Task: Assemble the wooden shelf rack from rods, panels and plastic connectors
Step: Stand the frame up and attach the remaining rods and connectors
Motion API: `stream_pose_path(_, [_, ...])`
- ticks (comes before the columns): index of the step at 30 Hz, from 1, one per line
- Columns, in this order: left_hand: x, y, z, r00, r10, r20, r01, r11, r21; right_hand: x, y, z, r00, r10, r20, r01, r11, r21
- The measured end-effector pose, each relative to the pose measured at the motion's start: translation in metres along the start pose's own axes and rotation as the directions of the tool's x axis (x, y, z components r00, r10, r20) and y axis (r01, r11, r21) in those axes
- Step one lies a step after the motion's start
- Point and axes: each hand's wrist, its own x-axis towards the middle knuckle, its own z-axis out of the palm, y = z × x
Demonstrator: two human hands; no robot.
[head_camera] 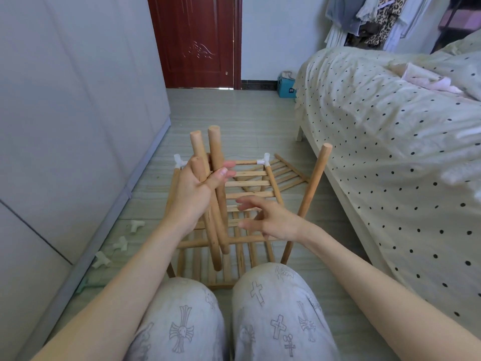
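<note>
1. Left hand [194, 187] grips three wooden rods [216, 188] upright above the part-built rack [250, 190]
2. Right hand [270, 218] hovers open-fingered
3. Four white connectors [121, 243] lie on the floor [260, 115]

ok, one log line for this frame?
left hand: holds rod bundle upright | right hand: open, beside bundle | rack frame: part-built on floor | loose connectors: floor, left

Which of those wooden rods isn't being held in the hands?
The lone rod standing slanted near the bed. The other rods are bundled in the left hand; the right hand holds nothing.
</note>
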Motion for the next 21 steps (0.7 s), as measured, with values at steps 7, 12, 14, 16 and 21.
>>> stream_pose_path(7, [-0.016,0.002,-0.057,0.998,0.053,-0.03,-0.049,0.991,0.123,0.052,-0.066,0.044,0.98,-0.102,0.17,0.092,0.993,0.068])
stream_pose_path(12, [-0.044,-0.024,-0.123,0.893,-0.048,-0.447,0.078,0.996,0.05,0.092,-0.083,0.072,0.994,-0.072,0.083,0.061,0.989,0.133])
stream_pose_path(14, [-0.054,-0.03,-0.143,0.845,-0.04,-0.534,0.087,0.994,0.064,0.104,-0.084,0.084,0.995,-0.082,0.058,0.075,0.99,0.118])
stream_pose_path(16, [-0.062,-0.033,-0.157,0.824,-0.031,-0.565,0.097,0.991,0.087,0.111,-0.082,0.097,0.992,-0.109,0.064,0.107,0.994,0.034])
stream_pose_path(21, [-0.068,-0.038,-0.168,0.809,-0.022,-0.587,0.111,0.987,0.115,0.123,-0.077,0.11,0.989,-0.131,0.074,0.137,0.988,-0.072])
